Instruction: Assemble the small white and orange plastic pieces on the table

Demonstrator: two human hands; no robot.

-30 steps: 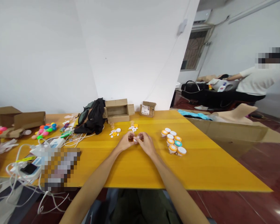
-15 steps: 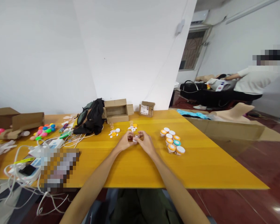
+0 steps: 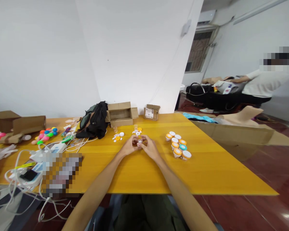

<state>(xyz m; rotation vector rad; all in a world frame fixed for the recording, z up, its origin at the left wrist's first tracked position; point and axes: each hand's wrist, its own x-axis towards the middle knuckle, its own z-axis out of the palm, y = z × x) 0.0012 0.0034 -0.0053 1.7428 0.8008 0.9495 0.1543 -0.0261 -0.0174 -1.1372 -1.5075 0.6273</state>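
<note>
Both hands meet over the middle of the yellow wooden table. My left hand and my right hand are closed by their fingertips on a small clear plastic cup with something whitish at it, too small to make out. Just beyond the hands lie small white parts and a yellow disc. Left of them is another group with a white round lid, a yellow piece and a clear cup. To the right stand several clear jars with white, orange and teal lids.
An open cardboard box, a smaller box and a black bag stand at the back. On the left are white cables and power strips and colourful balls. Another person sits at the far right.
My hands stay almost in place; the clear cup between the fingers has tilted and shifted slightly. The person at the far right has moved a little.
</note>
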